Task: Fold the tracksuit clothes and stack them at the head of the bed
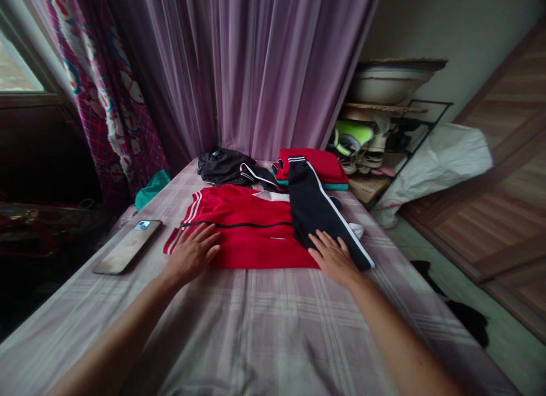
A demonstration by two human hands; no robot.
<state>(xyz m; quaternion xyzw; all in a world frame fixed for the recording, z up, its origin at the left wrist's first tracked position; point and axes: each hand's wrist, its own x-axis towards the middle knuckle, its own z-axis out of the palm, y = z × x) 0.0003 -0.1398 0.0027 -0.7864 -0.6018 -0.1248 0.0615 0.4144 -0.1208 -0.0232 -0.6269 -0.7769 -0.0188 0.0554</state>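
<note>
A red track jacket (251, 248) with a black zip line and white-striped hem lies partly folded in front of me. My left hand (193, 249) rests flat on its left end, fingers spread. Across its right side lies a black sleeve (318, 208) with a white stripe and striped cuff, pointing away from me. My right hand (331, 252) presses flat on the lower part of that sleeve and the red cloth beside it, fingers apart. The sleeve's cuff reaches onto a folded red garment (326, 164) at the back.
Dark clothing (224, 167) lies bunched at the back left. A phone (128, 248) lies face down on the plaid bedsheet (256, 328). Purple curtains (273, 71) hang behind the bed. At right are a shoe rack (420, 143), a white sack (439, 163) and a wooden door (490, 202).
</note>
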